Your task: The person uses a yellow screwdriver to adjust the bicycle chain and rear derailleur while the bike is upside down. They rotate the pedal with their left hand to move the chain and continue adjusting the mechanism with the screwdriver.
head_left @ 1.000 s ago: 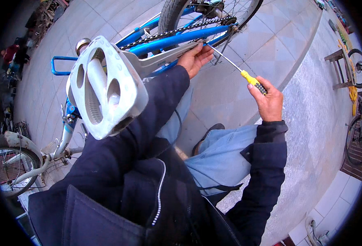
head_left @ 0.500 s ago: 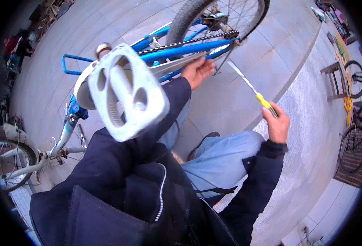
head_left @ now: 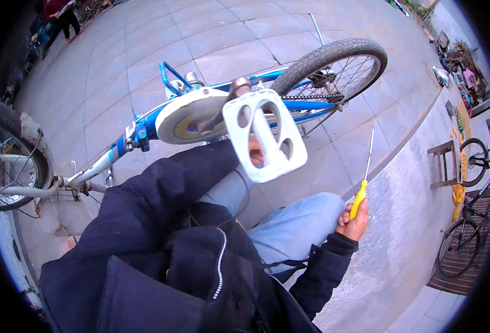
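A blue and white bicycle (head_left: 307,105) lies across the view in front of me, its rear wheel (head_left: 310,65) at the right. The white pedal (head_left: 264,133) is closest to me, joined to a rusty crank beside a round white disc (head_left: 173,119). My left hand (head_left: 255,151) is behind the pedal, glimpsed through its opening; its fingers are mostly hidden. On the right, my right hand (head_left: 355,223) grips the yellow handle of a screwdriver (head_left: 359,198), whose metal shaft points away from me, apart from the bicycle. A dark chain (head_left: 311,97) runs to the rear hub.
The front wheel (head_left: 44,161) is at the far left. A wooden stool (head_left: 444,166) and other bicycles (head_left: 460,247) stand at the right. A person (head_left: 66,22) is at the top left. Grey paving (head_left: 223,39) lies beyond the bicycle.
My left hand has drawn back from the chain area to behind the pedal. My right hand has swung the screwdriver's tip from pointing toward the bicycle to pointing away from me. The view has shifted.
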### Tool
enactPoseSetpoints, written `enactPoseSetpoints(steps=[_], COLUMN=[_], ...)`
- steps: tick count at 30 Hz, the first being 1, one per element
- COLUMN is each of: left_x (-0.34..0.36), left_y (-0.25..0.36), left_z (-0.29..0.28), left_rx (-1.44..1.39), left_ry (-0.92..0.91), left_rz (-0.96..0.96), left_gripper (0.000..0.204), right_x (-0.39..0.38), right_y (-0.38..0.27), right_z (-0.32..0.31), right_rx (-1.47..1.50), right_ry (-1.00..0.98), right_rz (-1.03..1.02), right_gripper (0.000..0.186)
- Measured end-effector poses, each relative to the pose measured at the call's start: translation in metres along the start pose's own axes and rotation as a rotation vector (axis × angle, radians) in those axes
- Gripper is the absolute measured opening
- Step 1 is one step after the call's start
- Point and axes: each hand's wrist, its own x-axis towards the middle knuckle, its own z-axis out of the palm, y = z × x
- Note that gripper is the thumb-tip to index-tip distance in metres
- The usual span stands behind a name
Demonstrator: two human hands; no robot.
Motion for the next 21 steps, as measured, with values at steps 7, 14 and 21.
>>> enactPoseSetpoints(steps=[7,14,21], left_x=[-0.093,-0.150,-0.191], left_y=[-0.006,-0.009,0.004], left_z=[-0.030,-0.063,-0.064], left_rx=[0.205,0.245,0.434], left_ry=[0.102,0.037,0.028], left_rz=[0.079,0.366,0.510], left_gripper=[0.017,0.010,0.008], right_x=[-0.011,-0.035,-0.060], right_y=[0.013,0.018,0.010], right_z=[0.024,0.040,0.055], right_rx=[-0.169,-0.270,-0.380], right_ry=[-0.020,-0.030,0.037], right_rz=[0.032,-0.010,-0.151], right_gripper=[0.030,0.033,0.029])
